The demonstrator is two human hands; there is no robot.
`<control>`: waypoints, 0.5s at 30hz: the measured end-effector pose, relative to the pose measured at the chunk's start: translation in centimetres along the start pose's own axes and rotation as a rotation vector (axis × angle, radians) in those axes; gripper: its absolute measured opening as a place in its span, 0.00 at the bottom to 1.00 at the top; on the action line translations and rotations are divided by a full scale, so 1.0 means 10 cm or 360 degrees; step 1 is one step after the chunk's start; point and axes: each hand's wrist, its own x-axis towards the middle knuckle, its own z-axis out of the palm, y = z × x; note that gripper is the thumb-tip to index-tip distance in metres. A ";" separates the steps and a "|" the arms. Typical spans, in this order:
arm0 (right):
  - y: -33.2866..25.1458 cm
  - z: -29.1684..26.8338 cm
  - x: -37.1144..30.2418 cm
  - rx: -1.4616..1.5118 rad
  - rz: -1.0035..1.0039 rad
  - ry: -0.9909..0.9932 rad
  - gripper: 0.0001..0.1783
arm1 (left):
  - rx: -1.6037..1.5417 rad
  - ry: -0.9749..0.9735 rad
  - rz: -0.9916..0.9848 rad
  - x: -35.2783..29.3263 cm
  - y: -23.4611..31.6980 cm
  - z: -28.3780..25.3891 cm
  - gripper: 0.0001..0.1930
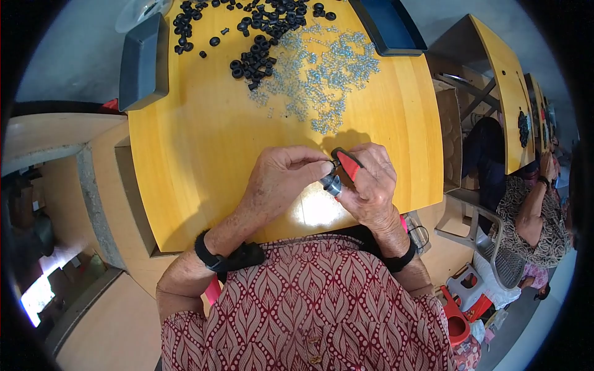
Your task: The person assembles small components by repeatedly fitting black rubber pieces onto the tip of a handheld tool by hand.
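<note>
Near the front of the yellow wooden table [204,154], my two hands meet. My right hand [374,179] is closed round a small hand tool with a red and black grip [349,164]. A dark, shiny curved piece [332,184] shows by the right thumb; whether it belongs to the tool I cannot tell. Thumb and fingers of my left hand [281,176] pinch a small black part [335,166] at the tool's end, mostly covered by the fingertips. Beyond the hands lie a spread of tiny clear pieces [328,77] and a heap of small black round parts [253,59].
A dark grey tray [143,65] stands at the table's left edge, a dark blue one [390,28] at the far right. On the right are a metal chair [501,260], a red plastic stool [456,324] and another person [532,213] at a further table [510,93].
</note>
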 end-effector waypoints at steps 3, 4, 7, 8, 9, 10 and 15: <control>0.03 0.01 -0.01 0.0044 -0.0028 0.0010 0.19 | -0.0024 -0.0054 -0.0023 0.01 0.02 -0.02 0.12; 0.04 0.02 -0.01 0.0051 -0.0053 0.0023 0.19 | -0.0024 -0.0052 -0.0025 0.01 0.02 -0.03 0.12; 0.06 0.02 -0.01 0.0087 -0.0104 0.0026 0.20 | -0.0088 -0.0096 -0.0063 0.03 0.04 -0.06 0.12; 0.07 0.02 -0.01 0.0088 -0.0104 0.0026 0.20 | -0.0092 -0.0127 -0.0056 0.03 0.05 -0.06 0.12; 0.06 0.02 0.00 0.0069 -0.0122 0.0034 0.20 | -0.0096 -0.0156 -0.0050 0.03 0.05 -0.06 0.12; 0.06 0.02 0.00 0.0049 -0.0140 0.0043 0.20 | -0.0095 -0.0155 -0.0052 0.02 0.05 -0.05 0.12; 0.02 0.01 0.02 -0.0046 -0.0164 -0.0007 0.20 | -0.0225 -0.0147 0.0043 0.03 0.01 -0.02 0.10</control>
